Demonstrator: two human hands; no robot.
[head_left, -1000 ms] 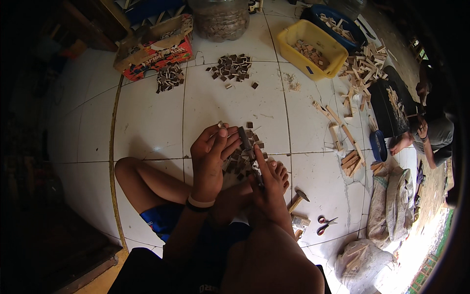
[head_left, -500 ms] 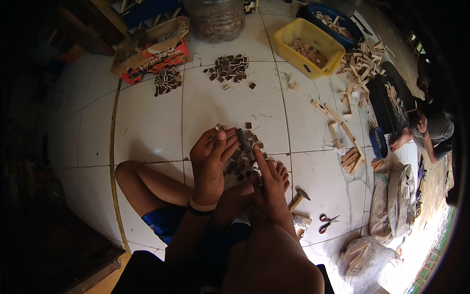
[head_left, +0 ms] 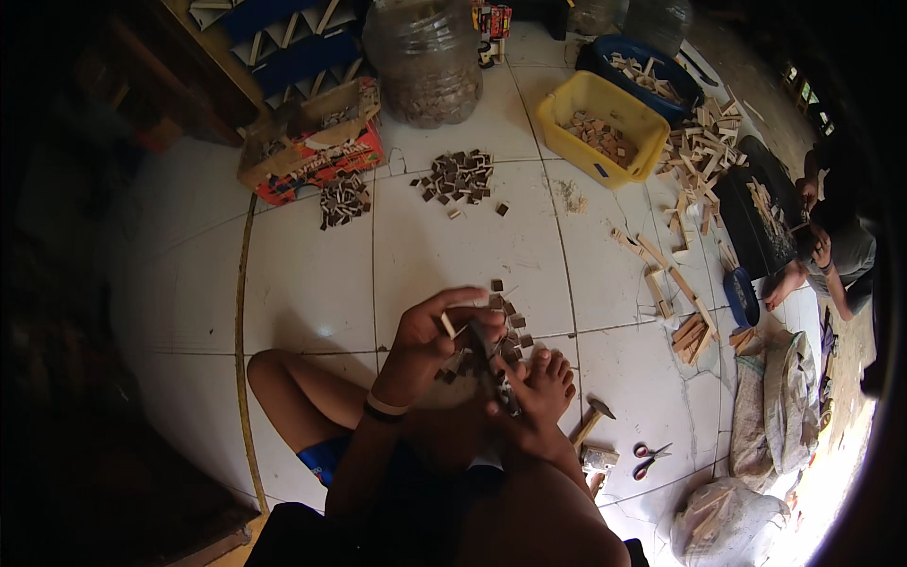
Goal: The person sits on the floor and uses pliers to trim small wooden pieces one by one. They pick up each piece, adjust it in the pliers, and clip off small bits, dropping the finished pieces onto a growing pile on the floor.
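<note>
Looking light, stiff, best edge-held: wooden tile (head_left: 448,325) is pinched by left hand (head_left: 419,340), dark tool (head_left: 483,353) gripped by right hand (head_left: 525,412).

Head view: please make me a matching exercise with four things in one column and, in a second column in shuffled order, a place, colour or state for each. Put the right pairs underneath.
Things
1. Left hand
2. Hammer
3. Scissors
4. Rectangular plastic tub

Descriptions
A. Yellow, with small wooden pieces inside
B. On the floor, right beside a bare foot
C. Holding a small pale piece
D. Metal blades and reddish finger loops

Right pairs: 1-C, 2-B, 3-D, 4-A
</note>
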